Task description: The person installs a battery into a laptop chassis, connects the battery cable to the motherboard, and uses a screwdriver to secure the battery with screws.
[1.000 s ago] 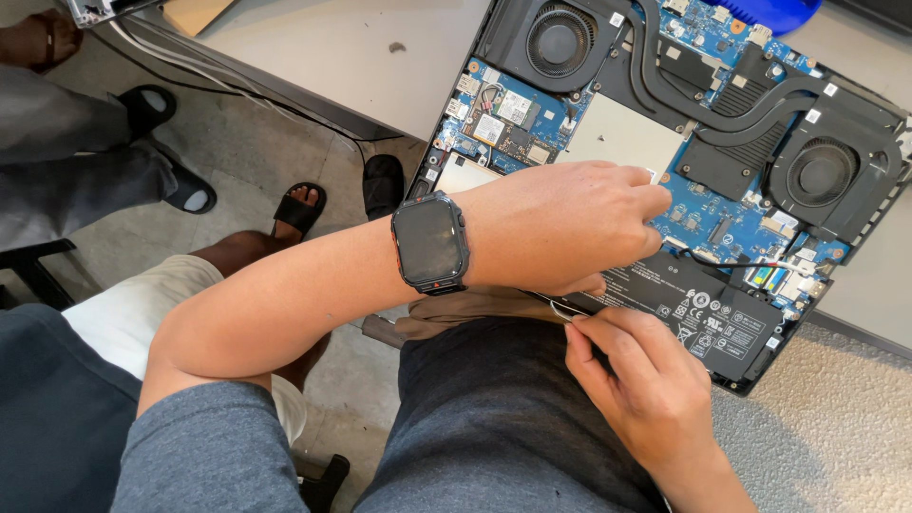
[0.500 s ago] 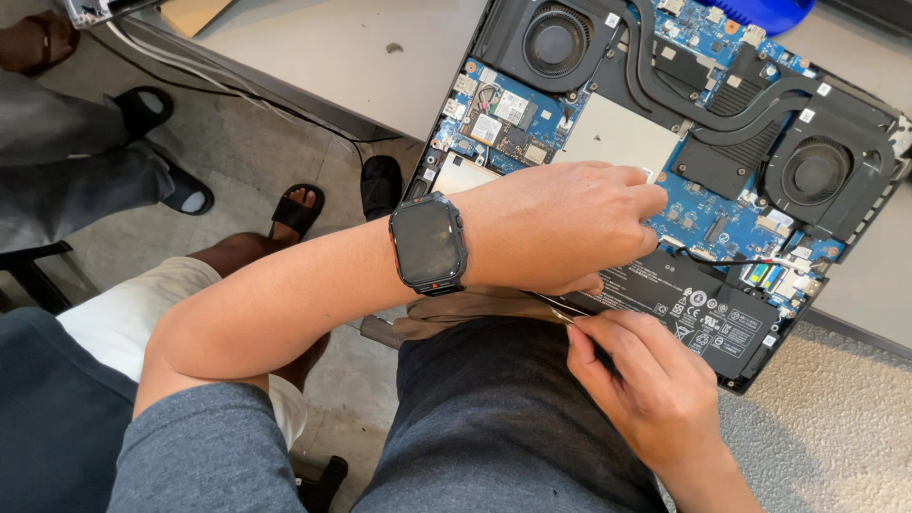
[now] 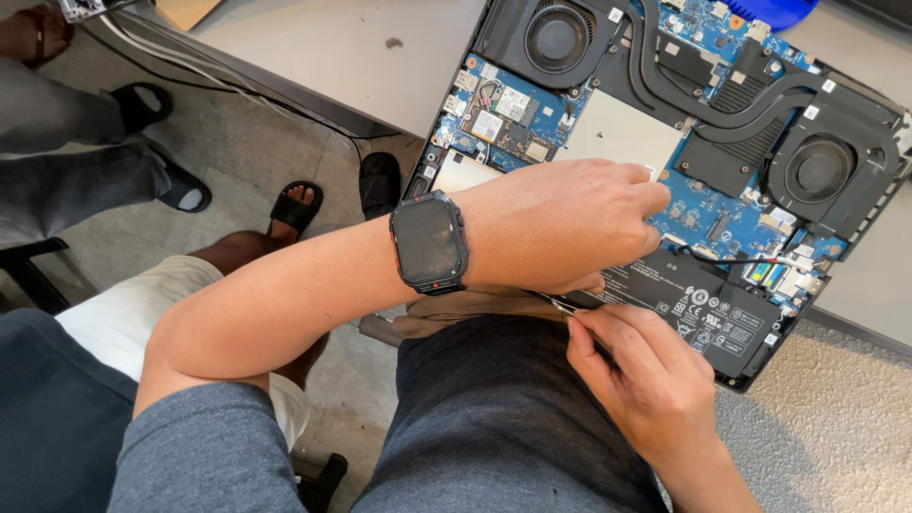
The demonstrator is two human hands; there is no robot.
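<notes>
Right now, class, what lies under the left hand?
The left hand rests over the open laptop, covering part of its blue circuit board and black battery. Whatever sits directly beneath stays hidden.

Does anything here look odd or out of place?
Yes: the open laptop hangs past the desk edge, over the person's lap. The left hand rests on it.

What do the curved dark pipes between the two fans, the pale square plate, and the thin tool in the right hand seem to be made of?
The pipes look like metal painted matte black: smooth, flattened, evenly bent. The square plate looks like dull silver sheet metal or foil; which one is unclear. The thin tool, pinched by the right hand at the edge of the laptop, shines like bare steel, though little of it shows.
</notes>
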